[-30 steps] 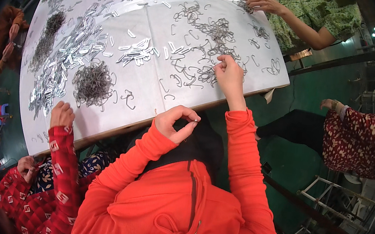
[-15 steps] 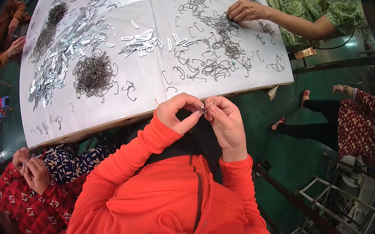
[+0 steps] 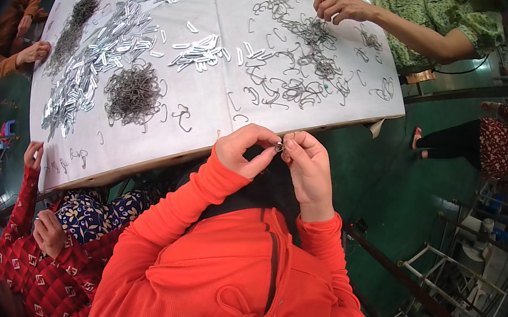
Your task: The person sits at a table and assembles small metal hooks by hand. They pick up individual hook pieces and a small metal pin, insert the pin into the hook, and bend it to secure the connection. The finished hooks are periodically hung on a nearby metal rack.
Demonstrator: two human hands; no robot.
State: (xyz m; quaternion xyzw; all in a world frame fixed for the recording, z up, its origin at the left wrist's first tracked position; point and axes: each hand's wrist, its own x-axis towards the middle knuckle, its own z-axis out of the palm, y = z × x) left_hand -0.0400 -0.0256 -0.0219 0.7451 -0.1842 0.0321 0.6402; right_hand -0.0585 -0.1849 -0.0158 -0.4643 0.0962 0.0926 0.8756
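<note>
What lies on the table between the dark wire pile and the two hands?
In the head view, between the wire pile and the hands, only loose wire hooks lie on the white table.

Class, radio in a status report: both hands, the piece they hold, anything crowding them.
Left hand and right hand pinch one small metal piece together. Held off the table edge. Nothing crowding.

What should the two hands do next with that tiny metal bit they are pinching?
Probably keep pressing the two pieces together. The left hand and right hand meet at the table's edge, both pinching a small metal part at their fingertips, so it looks mid-joining. After that, likely a reach to the loose wire hooks just ahead for another.
</note>
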